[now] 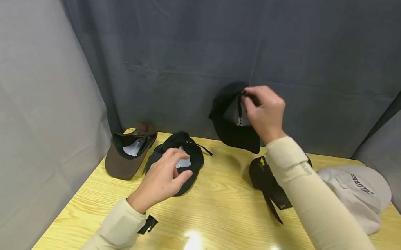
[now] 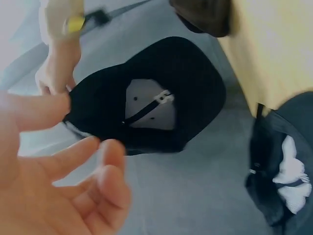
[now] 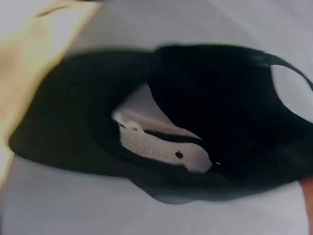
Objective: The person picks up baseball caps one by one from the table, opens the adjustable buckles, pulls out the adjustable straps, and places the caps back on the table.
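My right hand (image 1: 265,110) pinches a black baseball cap (image 1: 233,135) at the edge of its back and holds it above the table, in front of the dark curtain. The cap hangs with its brim down and its opening facing me. A pale mesh lining shows inside the cap (image 3: 63,122) in the right wrist view. My left hand (image 1: 162,179) holds nothing, its fingers loosely bent and thumb apart. In the head view it overlaps a second black cap (image 1: 190,179), which lies inside up on the table; whether they touch I cannot tell.
At the far left of the wooden table (image 1: 214,220) lies a brown cap (image 1: 123,166). A dark cap (image 1: 273,189) with a loose strap sits at the right, partly behind my right sleeve. Beyond it is a light grey lettered cap (image 1: 358,188). Curtains enclose the back and sides.
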`<state>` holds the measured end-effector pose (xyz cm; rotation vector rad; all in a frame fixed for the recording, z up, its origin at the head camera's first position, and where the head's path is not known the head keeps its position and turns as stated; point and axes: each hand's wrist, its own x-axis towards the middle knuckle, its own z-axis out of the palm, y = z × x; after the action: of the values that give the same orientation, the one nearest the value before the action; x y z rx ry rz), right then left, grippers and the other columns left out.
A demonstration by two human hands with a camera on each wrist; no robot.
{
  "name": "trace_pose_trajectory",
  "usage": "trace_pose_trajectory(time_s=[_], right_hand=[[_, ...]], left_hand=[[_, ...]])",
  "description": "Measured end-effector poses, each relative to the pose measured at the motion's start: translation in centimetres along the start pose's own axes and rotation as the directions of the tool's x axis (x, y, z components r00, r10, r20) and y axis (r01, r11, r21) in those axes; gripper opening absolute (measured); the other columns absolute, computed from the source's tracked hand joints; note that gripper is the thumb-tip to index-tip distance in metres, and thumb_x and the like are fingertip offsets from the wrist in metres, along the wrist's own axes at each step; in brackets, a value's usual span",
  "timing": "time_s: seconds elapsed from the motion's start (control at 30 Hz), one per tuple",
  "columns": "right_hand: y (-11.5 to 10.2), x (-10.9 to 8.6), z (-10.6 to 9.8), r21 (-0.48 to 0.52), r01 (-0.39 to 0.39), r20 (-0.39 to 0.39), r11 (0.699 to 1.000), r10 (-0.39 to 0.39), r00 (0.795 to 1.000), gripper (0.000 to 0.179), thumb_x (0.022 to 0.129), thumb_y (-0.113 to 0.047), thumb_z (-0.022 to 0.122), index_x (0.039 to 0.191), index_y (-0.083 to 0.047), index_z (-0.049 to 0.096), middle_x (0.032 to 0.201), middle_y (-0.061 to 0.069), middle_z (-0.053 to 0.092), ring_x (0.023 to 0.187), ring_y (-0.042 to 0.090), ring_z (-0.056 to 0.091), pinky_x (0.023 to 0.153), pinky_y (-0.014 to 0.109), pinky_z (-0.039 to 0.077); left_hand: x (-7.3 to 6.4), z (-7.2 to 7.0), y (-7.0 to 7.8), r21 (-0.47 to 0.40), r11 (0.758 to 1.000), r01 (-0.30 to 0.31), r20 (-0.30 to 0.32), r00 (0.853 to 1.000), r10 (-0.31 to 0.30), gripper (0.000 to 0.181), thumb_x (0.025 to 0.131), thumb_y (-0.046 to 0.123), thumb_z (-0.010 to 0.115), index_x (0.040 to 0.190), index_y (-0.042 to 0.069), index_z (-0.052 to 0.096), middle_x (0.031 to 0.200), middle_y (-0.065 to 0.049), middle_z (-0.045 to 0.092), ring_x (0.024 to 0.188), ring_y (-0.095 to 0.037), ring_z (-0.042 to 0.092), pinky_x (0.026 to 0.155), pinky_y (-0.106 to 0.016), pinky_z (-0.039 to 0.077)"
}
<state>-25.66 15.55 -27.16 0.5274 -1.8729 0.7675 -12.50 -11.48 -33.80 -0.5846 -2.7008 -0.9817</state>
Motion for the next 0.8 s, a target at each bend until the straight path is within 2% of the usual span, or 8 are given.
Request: trace_pose_trajectory(time_s=[0.07,0.13,0.23,0.33,0.47,0.57,0.7,0.8], right_hand=[[-0.4,-3.9,0.6,0.015,0.099,0.148,0.995,-0.100,0.984,0.013,0.082,-0.004,0.076,0.095,-0.003,0.076,0.094,0.011,0.075,0.085,0.025,0.071,0.079,0.037,0.058],[-1.1,-8.1,0.9,0.023,0.142,0.316,0.990,-0.142,0.938,0.013,0.081,-0.006,0.078,0.094,-0.006,0.076,0.093,0.008,0.075,0.085,0.021,0.071,0.077,0.035,0.058],[-2.1,-13.6,1.0,0.017,0.131,0.468,0.991,-0.124,0.875,0.012,0.080,-0.011,0.081,0.091,-0.012,0.076,0.090,0.002,0.074,0.080,0.015,0.071,0.070,0.031,0.059],[-2.8,-17.1,0.8,-0.011,0.067,0.552,0.998,-0.050,0.832,0.013,0.079,-0.013,0.082,0.090,-0.015,0.076,0.089,-0.003,0.073,0.079,0.011,0.070,0.069,0.028,0.058],[-3.2,-18.8,0.2,-0.065,-0.014,0.612,0.998,0.051,0.789,0.015,0.079,-0.014,0.083,0.091,-0.016,0.074,0.090,-0.005,0.072,0.081,0.010,0.070,0.072,0.028,0.058],[-3.3,-18.7,-0.1,-0.090,-0.044,0.618,0.995,0.090,0.781,0.015,0.080,-0.013,0.081,0.092,-0.015,0.073,0.093,-0.002,0.073,0.083,0.013,0.071,0.073,0.030,0.058],[-2.8,-18.3,-0.1,-0.150,-0.100,0.611,0.984,0.172,0.773,0.015,0.082,-0.010,0.079,0.093,-0.011,0.068,0.093,0.002,0.071,0.081,0.017,0.069,0.071,0.034,0.058],[-2.2,-18.2,0.1,-0.202,-0.162,0.620,0.966,0.254,0.743,0.016,0.083,-0.008,0.077,0.091,-0.010,0.064,0.089,0.003,0.068,0.077,0.016,0.064,0.069,0.033,0.055]], left_hand=[[-0.2,0.3,-0.6,0.020,0.999,0.035,0.056,0.998,-0.036,0.038,0.093,0.027,0.067,0.129,0.014,0.062,0.136,-0.002,0.055,0.065,-0.001,0.053,0.062,-0.023,0.046],[-0.4,0.5,-1.1,0.036,0.998,0.060,0.103,0.993,-0.063,0.038,0.094,0.028,0.067,0.129,0.014,0.062,0.136,-0.003,0.055,0.069,-0.003,0.054,0.063,-0.025,0.047],[-0.6,0.8,-1.8,0.064,0.994,0.092,0.151,0.983,-0.101,0.039,0.095,0.030,0.065,0.131,0.015,0.061,0.137,-0.003,0.054,0.074,-0.007,0.056,0.067,-0.028,0.048],[-0.8,0.9,-2.4,0.101,0.987,0.125,0.179,0.974,-0.142,0.040,0.095,0.032,0.065,0.130,0.014,0.060,0.136,-0.006,0.053,0.076,-0.009,0.057,0.074,-0.035,0.050],[-0.9,1.0,-2.7,0.143,0.975,0.167,0.220,0.955,-0.196,0.041,0.095,0.032,0.064,0.130,0.012,0.060,0.138,-0.009,0.052,0.093,-0.021,0.065,0.089,-0.048,0.051],[-0.8,1.2,-3.0,0.170,0.965,0.201,0.255,0.936,-0.240,0.043,0.095,0.033,0.064,0.132,0.012,0.059,0.142,-0.011,0.051,0.111,-0.033,0.063,0.096,-0.052,0.049],[-0.4,1.6,-3.3,0.194,0.954,0.228,0.317,0.906,-0.281,0.046,0.095,0.033,0.063,0.135,0.011,0.057,0.142,-0.010,0.052,0.116,-0.035,0.061,0.097,-0.052,0.049],[-0.2,1.8,-3.7,0.209,0.949,0.237,0.362,0.883,-0.300,0.046,0.095,0.032,0.064,0.135,0.009,0.057,0.139,-0.010,0.054,0.118,-0.034,0.061,0.098,-0.052,0.049]])
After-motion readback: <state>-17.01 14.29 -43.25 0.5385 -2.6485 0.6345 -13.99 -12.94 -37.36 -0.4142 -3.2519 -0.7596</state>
